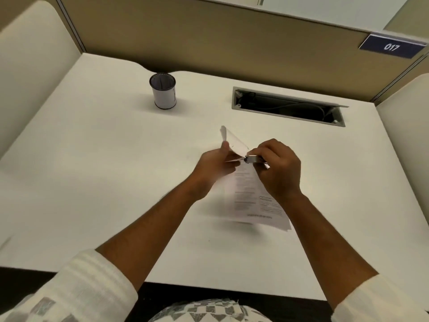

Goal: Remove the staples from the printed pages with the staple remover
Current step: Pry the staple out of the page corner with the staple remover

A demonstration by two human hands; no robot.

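A stack of printed pages (251,201) is held up above the white desk (104,182), its lower part hanging toward me. My left hand (214,165) grips the pages near their top, and an upper sheet is folded back and sticks up behind my thumb. My right hand (277,169) holds a metal staple remover (253,159), whose jaws meet the pages at the corner between my two hands. The staple itself is too small to make out.
A black-and-white pen cup (163,91) stands at the back left of the desk. An open cable slot (287,108) with wires lies at the back right. Beige partition walls close in the desk, with a blue 017 label (391,46) at the top right.
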